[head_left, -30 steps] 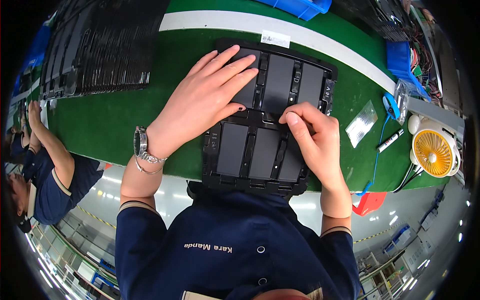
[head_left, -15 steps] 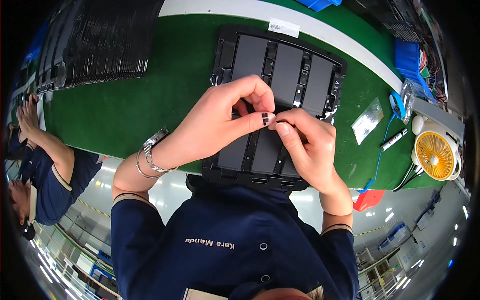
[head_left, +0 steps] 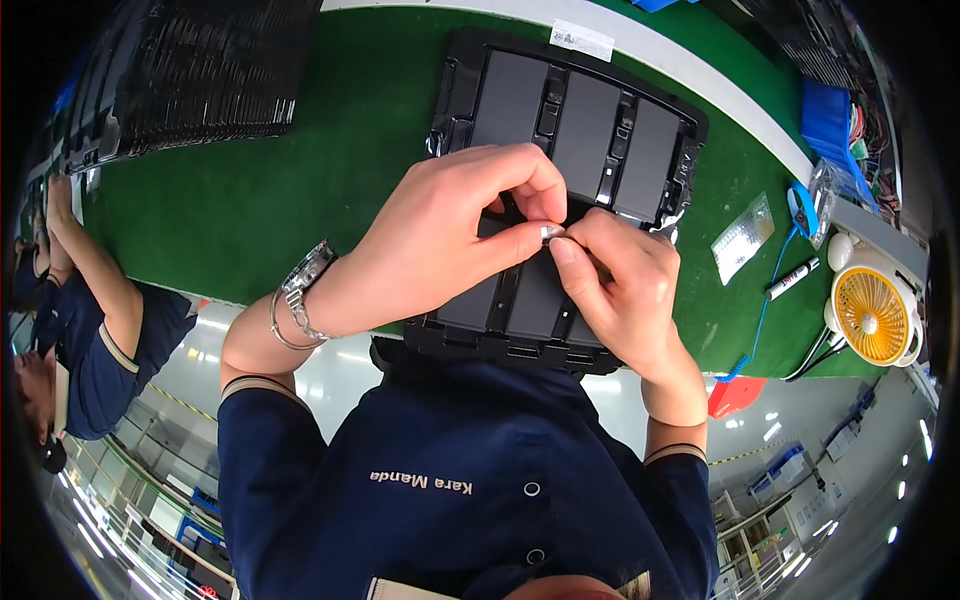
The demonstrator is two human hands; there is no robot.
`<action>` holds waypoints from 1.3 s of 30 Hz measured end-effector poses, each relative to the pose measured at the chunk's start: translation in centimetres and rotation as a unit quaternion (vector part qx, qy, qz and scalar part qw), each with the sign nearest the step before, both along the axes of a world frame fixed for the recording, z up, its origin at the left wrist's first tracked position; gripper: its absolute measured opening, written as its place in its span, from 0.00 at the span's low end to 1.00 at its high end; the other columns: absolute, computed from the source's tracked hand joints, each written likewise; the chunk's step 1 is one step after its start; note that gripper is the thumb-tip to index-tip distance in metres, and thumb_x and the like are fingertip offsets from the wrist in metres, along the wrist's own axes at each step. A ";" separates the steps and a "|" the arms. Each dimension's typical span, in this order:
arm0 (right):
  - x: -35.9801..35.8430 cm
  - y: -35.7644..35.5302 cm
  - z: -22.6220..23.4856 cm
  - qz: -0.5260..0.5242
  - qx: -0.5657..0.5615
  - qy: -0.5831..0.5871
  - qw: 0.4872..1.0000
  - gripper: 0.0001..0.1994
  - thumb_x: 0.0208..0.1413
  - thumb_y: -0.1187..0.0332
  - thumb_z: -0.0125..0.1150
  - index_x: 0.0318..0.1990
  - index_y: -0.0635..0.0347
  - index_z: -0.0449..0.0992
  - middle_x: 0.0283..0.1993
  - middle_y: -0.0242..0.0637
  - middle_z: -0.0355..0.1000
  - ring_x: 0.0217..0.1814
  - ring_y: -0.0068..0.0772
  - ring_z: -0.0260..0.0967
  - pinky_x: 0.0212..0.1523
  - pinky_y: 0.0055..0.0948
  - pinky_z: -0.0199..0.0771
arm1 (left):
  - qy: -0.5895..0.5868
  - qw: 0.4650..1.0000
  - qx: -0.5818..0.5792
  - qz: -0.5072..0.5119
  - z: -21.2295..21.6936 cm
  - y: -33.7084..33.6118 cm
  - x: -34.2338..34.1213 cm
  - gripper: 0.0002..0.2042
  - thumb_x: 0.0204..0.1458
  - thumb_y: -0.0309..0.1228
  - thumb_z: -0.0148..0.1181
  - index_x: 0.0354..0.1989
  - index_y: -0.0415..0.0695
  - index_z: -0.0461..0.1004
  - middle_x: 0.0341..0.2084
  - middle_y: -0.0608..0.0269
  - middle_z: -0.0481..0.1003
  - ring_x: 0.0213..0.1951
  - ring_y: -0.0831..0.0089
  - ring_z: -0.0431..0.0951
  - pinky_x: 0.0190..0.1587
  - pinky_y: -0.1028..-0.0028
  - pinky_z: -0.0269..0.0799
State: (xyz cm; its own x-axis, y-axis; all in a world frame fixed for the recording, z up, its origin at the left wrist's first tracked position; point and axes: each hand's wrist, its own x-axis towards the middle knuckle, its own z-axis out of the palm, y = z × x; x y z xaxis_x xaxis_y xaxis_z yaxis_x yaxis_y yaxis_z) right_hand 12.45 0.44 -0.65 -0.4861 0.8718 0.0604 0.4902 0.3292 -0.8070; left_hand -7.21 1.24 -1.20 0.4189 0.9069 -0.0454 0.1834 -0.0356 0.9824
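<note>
Head view: I see left hand [head_left: 450, 235] and right hand [head_left: 625, 285] pinching a small silver tab [head_left: 548, 232] over the black tray [head_left: 560, 180] at the bench's [head_left: 250, 200] near edge; peeling barely begun.

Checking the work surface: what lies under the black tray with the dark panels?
Under the black tray lies the green mat, visible all around it. The left hand and right hand cover the tray's middle, pinching a small silvery piece.

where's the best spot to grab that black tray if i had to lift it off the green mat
Probably by its two long side rims, one hand each from left and right. The tray lies flat on the mat, wide and shallow, so a one-sided grip would likely tip it. The near rim sits under the left hand and right hand, which pinch a small silvery piece above it.
</note>
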 end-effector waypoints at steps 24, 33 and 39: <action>4.0 2.3 0.7 -0.203 -0.146 0.197 0.948 0.12 0.61 0.68 0.55 0.27 0.65 0.73 0.19 0.24 0.62 0.21 0.12 0.53 0.22 0.17 0.51 | 0.302 0.904 0.304 0.003 -0.6 4.4 2.0 0.20 0.42 0.40 0.68 0.43 0.47 0.76 0.48 0.65 0.74 0.45 0.70 0.75 0.45 0.68 0.71; 3.4 1.5 1.2 -0.169 -0.083 0.097 0.977 0.08 0.57 0.71 0.58 0.28 0.66 0.75 0.18 0.28 0.67 0.18 0.13 0.56 0.21 0.18 0.56 | -0.160 0.959 -0.226 0.061 0.2 1.1 3.2 0.33 0.61 0.29 0.50 0.70 0.40 0.39 0.39 0.53 0.78 0.35 0.70 0.82 0.31 0.77 0.74; 3.3 1.5 1.0 -0.122 -0.152 0.087 0.977 0.11 0.60 0.68 0.54 0.28 0.66 0.73 0.20 0.25 0.64 0.20 0.12 0.53 0.22 0.17 0.50 | -0.176 0.943 -0.281 0.016 1.0 1.0 2.0 0.21 0.58 0.27 0.53 0.59 0.37 0.64 0.39 0.56 0.79 0.37 0.75 0.80 0.36 0.81 0.73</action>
